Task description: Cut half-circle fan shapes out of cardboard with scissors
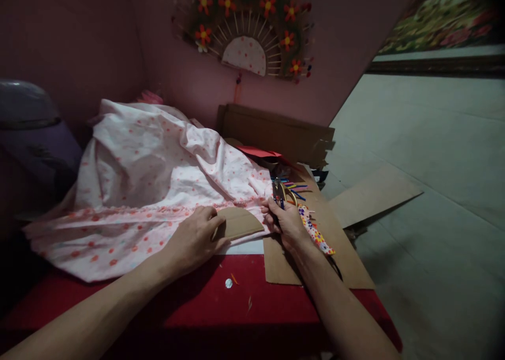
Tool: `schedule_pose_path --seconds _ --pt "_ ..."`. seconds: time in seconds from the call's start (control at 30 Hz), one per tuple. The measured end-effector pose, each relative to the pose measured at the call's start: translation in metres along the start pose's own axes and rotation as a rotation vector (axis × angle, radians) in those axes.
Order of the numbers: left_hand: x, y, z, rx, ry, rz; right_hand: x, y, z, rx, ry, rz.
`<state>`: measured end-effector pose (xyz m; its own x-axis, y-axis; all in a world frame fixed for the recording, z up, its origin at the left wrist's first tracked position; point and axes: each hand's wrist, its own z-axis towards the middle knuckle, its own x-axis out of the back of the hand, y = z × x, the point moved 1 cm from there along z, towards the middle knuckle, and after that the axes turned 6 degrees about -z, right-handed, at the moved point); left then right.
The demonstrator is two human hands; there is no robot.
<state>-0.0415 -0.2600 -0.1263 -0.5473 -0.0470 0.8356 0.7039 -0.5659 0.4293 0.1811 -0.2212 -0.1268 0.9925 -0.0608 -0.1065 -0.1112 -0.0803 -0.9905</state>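
My left hand (201,233) lies over the left end of a brown cardboard half-circle (240,223), its thumb and fingers closed on the edge. The cardboard rests flat on a white cloth with pink-red dots (158,165), close to the cloth's front edge. Right of the half-circle is my right hand (287,223), fingers curled at the cloth's right edge. A thin, dark blue thing shows by its thumb; what these fingers hold is unclear. Just behind this hand lie scissors with gold-coloured handles (291,196), partly hidden.
Coloured sticks (298,187) and a flower-patterned strip (317,236) lie on a cardboard sheet (343,260). A small silver disc (228,283) sits on the red tabletop (189,302). Folded cardboard (276,133) leans at the wall below a flower-decorated fan (244,55).
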Motion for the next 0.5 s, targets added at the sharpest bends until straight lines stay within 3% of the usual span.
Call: schedule_pose_path --seconds 0.17,0.33,0.4,0.5 --pt "0.002 0.001 0.001 -0.021 -0.028 0.091 -0.004 0.007 -0.003 0.232 -0.011 -0.255" --pt "0.005 0.004 0.003 -0.031 -0.053 0.138 -0.013 0.003 -0.011 0.422 -0.227 -0.563" --pt "0.010 0.002 0.005 -0.020 -0.055 0.079 -0.014 0.001 -0.012 0.451 -0.278 -0.630" --pt "0.022 -0.006 0.009 0.123 0.017 -0.101 -0.013 0.002 -0.009 0.463 -0.294 -0.655"
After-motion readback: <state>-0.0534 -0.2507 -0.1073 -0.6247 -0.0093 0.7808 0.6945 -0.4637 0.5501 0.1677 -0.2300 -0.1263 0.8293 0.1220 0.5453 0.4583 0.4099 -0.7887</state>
